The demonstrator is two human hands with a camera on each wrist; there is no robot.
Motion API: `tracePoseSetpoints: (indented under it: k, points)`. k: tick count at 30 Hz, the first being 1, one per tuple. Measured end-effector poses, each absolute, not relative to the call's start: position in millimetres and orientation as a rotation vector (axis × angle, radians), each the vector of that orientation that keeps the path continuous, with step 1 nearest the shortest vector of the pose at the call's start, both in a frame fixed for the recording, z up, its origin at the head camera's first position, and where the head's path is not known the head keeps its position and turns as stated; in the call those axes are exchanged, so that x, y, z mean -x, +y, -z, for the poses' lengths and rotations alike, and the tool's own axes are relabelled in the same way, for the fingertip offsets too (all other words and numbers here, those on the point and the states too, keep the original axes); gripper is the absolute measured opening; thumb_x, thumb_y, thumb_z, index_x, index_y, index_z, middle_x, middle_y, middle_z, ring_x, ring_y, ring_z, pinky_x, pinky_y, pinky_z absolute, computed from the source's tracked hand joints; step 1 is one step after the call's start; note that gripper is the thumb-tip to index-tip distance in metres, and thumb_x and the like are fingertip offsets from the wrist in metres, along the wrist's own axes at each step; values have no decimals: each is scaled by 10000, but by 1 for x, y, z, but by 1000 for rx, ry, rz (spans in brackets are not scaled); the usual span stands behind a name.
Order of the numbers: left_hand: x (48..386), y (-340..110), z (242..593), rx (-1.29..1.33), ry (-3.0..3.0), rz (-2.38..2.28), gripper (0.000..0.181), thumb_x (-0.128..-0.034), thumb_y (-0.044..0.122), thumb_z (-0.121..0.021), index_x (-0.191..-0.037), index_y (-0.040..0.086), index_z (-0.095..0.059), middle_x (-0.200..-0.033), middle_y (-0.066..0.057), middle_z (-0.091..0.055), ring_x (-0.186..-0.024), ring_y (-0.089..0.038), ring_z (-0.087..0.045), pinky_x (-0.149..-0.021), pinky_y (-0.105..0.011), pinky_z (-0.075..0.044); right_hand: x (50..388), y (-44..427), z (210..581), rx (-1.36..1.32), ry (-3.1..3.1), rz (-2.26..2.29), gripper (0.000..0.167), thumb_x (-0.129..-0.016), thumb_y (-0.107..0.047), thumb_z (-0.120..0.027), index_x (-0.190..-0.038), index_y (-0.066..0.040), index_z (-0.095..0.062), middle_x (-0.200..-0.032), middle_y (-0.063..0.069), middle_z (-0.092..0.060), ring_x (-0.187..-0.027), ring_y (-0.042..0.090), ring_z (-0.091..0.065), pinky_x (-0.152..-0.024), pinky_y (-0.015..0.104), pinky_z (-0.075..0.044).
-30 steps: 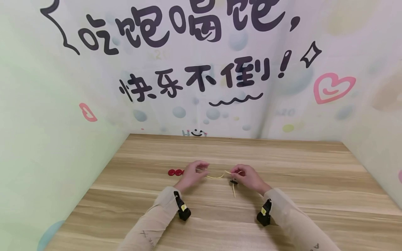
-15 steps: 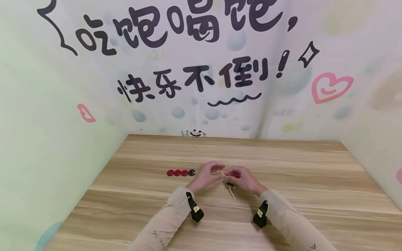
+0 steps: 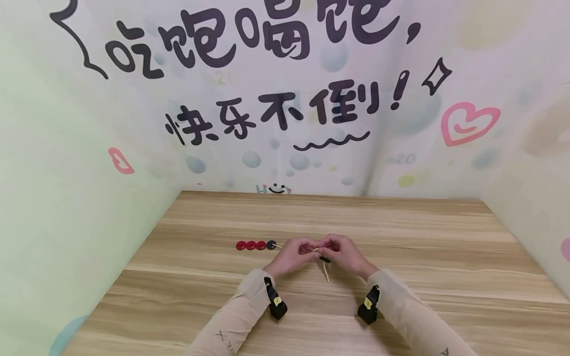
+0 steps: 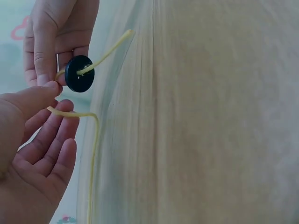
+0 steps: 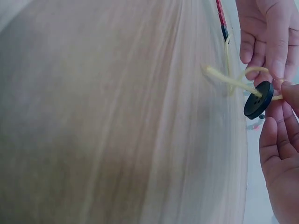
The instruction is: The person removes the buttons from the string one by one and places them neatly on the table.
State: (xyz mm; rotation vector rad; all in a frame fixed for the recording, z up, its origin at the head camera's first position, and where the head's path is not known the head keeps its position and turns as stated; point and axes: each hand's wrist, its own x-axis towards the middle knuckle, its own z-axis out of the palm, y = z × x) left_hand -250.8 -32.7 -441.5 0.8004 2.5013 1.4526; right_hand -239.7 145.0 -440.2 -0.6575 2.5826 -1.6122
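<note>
A black button [image 4: 80,73] with small holes hangs on a yellow cord [image 4: 95,149], whose loose tail sticks out through it. My right hand [image 3: 344,254] pinches the cord just behind this button. Thumb and fingertips of my left hand [image 3: 294,256] meet the right hand's fingertips and pinch the cord there too. From the left hand, the cord runs back to a row on the table: a dark button [image 3: 271,244] at its right end, then red buttons [image 3: 251,245]. The exact grip point is partly hidden by the fingers.
The wood-grain table [image 3: 401,232] reaches back to a printed wall cloth [image 3: 231,163]. Pale panels [image 3: 67,222] stand along both sides. Each wrist carries a small black camera [image 3: 277,301].
My left hand has moved right along the cord to meet the right hand, uncovering the row of buttons. The right hand has shifted slightly left, and the hanging button with it.
</note>
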Motion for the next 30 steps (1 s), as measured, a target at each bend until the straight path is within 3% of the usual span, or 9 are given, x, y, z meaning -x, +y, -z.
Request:
tracePoseSetpoints:
  k: [9,20,30]
  points:
    - [248,-34,441,-751,2558,-1462,158,-821,202,-633,-843,54,-685,-755,-39,-648,-628,-67,-533,-561,-184,-429,219,136,411,642,2614,1627,68,-817,39,-580,-865,85,-587,-836,205,-604,-742,308,-567,-601,216,-456]
    - [247,-36,441,-736,2600,-1434,155,-841,187,-607,-803,57,-682,-703,4,-633,-623,-53,-537,-561,-184,-433,223,139,420,652,2631,1590,59,-827,39,-565,-870,72,-590,-839,180,-603,-762,299,-564,-630,240,-455]
    - [248,-39,441,-656,2635,-1432,149,-843,199,-597,-816,81,-684,-693,35,-619,-631,-48,-527,-577,-199,-436,238,150,450,657,2673,1439,52,-796,-64,-642,-832,-29,-627,-811,39,-613,-738,138,-548,-654,226,-457]
